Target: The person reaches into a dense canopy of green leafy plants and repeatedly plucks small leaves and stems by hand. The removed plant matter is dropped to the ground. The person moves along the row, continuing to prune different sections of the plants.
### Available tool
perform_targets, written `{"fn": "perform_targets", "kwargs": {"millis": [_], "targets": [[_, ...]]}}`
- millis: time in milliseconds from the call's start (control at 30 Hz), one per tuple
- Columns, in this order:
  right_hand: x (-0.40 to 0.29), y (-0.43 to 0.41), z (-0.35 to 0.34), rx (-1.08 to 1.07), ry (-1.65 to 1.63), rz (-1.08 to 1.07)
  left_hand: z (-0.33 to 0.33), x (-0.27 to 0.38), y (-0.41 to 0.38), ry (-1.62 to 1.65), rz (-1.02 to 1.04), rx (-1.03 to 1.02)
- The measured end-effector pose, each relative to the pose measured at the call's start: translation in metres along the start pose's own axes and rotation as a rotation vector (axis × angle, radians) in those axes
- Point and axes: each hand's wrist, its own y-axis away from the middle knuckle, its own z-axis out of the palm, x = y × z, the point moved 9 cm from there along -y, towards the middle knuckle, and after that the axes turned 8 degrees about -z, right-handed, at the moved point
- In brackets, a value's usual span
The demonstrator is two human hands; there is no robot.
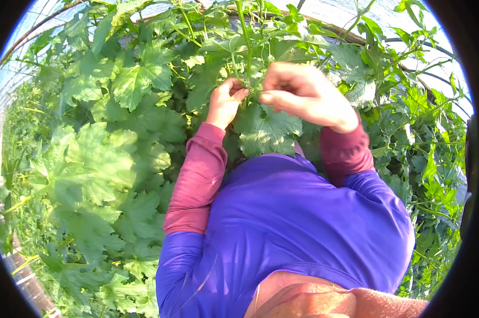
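Observation:
A green climbing-vine stem (pixel 246 43) runs down from the top of the view to my left hand (pixel 226 100). The thumb and fingers of that hand pinch the stem, with thin tendrils around the fingertips. Just to the right, my right hand (pixel 309 97) is raised beside the stem with its fingers curled, slightly blurred. Whether anything thin lies between its thumb and fingers cannot be made out. A broad lobed leaf (pixel 265 131) hangs below and between both hands, partly sunlit.
Dense vine foliage (pixel 140 79) surrounds me on the left, ahead and on the right. A large leaf (pixel 92 163) stands close at the left. Curved hoops (pixel 36 26) and pale translucent sheeting arch overhead. A ground strip (pixel 24 270) shows at the lower left.

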Motion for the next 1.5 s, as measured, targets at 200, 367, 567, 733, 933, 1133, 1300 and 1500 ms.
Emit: {"fn": "perform_targets", "kwargs": {"millis": [200, 367, 567, 733, 933, 1133, 1300, 1500], "targets": [[0.136, 0.018, 0.017, 0.085, 0.213, 0.187, 0.0, 0.01, 0.023, -0.162, 0.141, 0.089], [0.117, 0.01, 0.017, 0.148, 0.227, 0.102, -0.009, 0.015, 0.036, -0.214, 0.18, 0.162], [0.092, -0.014, -0.023, 0.47, -0.408, -0.004, -0.018, -0.001, 0.031, -0.029, 0.086, 0.056], [0.039, -0.047, -0.006, 0.047, -0.209, -0.304, -0.013, -0.002, 0.045, -0.072, 0.088, -0.077], [0.079, -0.05, 0.006, 0.091, -0.498, -0.113, -0.02, 0.002, 0.053, -0.071, 0.066, -0.094], [0.107, -0.035, 0.016, 0.361, -0.697, -0.035, -0.02, -0.004, 0.051, -0.059, 0.106, -0.042], [0.129, -0.011, 0.033, 0.364, -0.574, 0.174, -0.025, 0.001, 0.048, -0.031, 0.22, 0.062], [-0.023, -0.007, -0.029, 0.689, 0.348, -0.58, -0.032, -0.002, 0.051, -0.107, 0.14, 0.186]]}}
